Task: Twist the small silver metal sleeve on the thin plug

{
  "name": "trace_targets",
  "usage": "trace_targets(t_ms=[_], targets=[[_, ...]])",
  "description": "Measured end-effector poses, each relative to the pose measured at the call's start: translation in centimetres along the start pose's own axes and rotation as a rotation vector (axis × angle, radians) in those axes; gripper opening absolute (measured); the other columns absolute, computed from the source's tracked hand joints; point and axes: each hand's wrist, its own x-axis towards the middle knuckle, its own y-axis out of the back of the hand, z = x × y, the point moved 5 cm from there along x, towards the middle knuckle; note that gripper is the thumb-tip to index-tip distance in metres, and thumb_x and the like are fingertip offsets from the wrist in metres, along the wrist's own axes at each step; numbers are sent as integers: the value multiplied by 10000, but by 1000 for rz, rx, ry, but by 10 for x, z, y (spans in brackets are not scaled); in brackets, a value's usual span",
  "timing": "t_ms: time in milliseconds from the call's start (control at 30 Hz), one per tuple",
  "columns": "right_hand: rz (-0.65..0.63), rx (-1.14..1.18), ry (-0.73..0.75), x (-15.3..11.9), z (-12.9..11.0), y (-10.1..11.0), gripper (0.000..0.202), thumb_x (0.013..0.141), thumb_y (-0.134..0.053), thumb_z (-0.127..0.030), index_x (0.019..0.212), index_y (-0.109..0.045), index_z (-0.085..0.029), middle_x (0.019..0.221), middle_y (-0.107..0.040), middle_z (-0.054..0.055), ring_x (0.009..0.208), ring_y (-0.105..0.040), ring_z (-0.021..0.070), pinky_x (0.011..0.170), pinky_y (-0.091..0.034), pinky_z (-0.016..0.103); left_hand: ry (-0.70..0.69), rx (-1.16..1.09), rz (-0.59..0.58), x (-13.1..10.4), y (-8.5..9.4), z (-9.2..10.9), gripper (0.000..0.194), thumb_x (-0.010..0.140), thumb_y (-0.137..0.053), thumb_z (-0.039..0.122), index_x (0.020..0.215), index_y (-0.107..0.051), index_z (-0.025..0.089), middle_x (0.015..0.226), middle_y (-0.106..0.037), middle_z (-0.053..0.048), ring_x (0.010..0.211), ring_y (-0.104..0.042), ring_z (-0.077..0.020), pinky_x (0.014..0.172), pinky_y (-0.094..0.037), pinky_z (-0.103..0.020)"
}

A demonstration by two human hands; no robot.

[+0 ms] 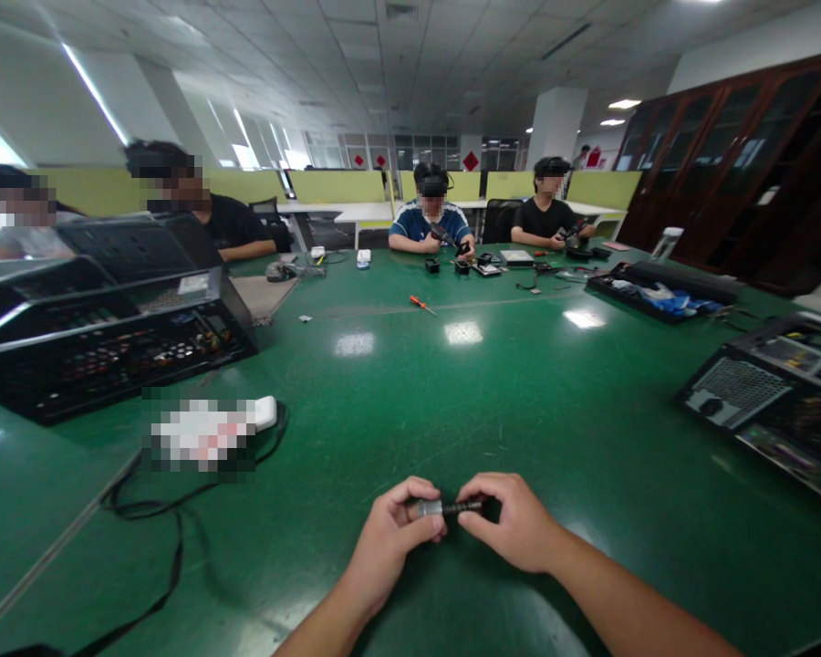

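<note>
Close above the green table (520, 411), my left hand (397, 534) pinches a grey metal cylinder (430, 508) between thumb and fingers. A thin dark ridged shaft (452, 509) extends from the cylinder toward the right. The fingers of my right hand (513, 520) are closed on the shaft's far end. The two hands face each other, a short gap apart, and the cylinder and shaft lie roughly level between them. Whether the shaft and cylinder are one piece cannot be made out.
Open black computer cases stand at left (129, 319) and right (780, 392). A white adapter (265, 412) and black strap (178, 557) lie front left. An orange screwdriver (419, 302) lies mid-table. A black tray (663, 292) sits back right. Several people sit around the table.
</note>
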Motion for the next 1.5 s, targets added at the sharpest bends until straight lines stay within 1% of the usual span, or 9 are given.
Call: trace_targets(t_ms=[167,400,700,1200,1500], targets=[[3,-12,-12,0,1,2,90,761,-670,-179,842,-704,-199,773,-716,5,717,-649,155,687,-456,250,13,-6,8,0,0,1,297,652,-843,207,872,-654,147,702,-634,-19,624,-600,-164,600,-471,-263],[4,-36,-6,1,2,4,82,764,-661,-184,833,-703,-199,756,-708,8,705,-643,157,679,-459,254,-2,-4,5,1,-1,1,283,660,-842,217,857,-654,139,698,-639,-23,607,-593,-154,592,-461,-257],[0,-35,-3,1,2,7,94,762,-654,-175,840,-700,-200,739,-693,4,688,-632,152,673,-461,250,-19,-11,12,0,1,1,240,705,-800,185,890,-650,151,707,-650,-23,634,-605,-160,611,-467,-263],[-13,-52,0,1,2,11,85,768,-650,-175,840,-692,-193,724,-678,4,672,-627,148,663,-461,247,-16,-24,25,0,0,3,244,693,-802,173,885,-653,147,734,-635,-18,634,-605,-161,612,-467,-270],[-11,-53,6,2,6,13,84,785,-652,-179,855,-698,-190,732,-678,7,679,-625,148,678,-460,250,-12,-43,62,1,3,3,249,677,-804,175,874,-654,146,749,-622,-17,632,-599,-167,604,-448,-272]])
